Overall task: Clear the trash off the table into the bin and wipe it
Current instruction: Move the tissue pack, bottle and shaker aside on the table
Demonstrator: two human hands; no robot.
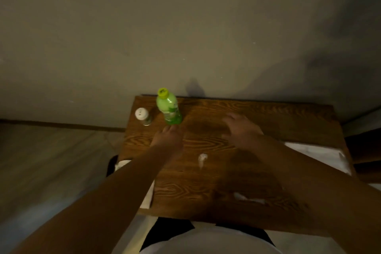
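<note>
— Wood, dark brown and strongly grained: that is the table (257, 113), pushed with its far edge against a plain grey wall (185, 27). It is the biggest thing in front of me.

— And what lies on it?

— At the right edge, a flat white sheet or cloth (321, 153), partly under my right forearm; I cannot tell which it is. At the far left corner stands a green bottle (169, 109) with a yellow-green cap, upright. Just beside it, at the left edge, is a small shaker (143, 116) with a white holed lid.

— The trash itself?

— A crumpled white strip (248, 198) lies near the near edge, right of the middle. A smaller white scrap (203, 159) sits around the middle of the top, between my two arms. Something white with a dark rim (121, 164) shows below the left edge, under my left forearm; it is too hidden for me to name.

— Your hands?

— My left hand (168, 137) reaches toward the base of the bottle, its fingers drawn together, the tips very close to the bottle or touching it; I cannot tell which. It grips nothing. My right hand (240, 130) is blurred, fingers spread loose above the far middle of the wood, holding nothing.
</note>
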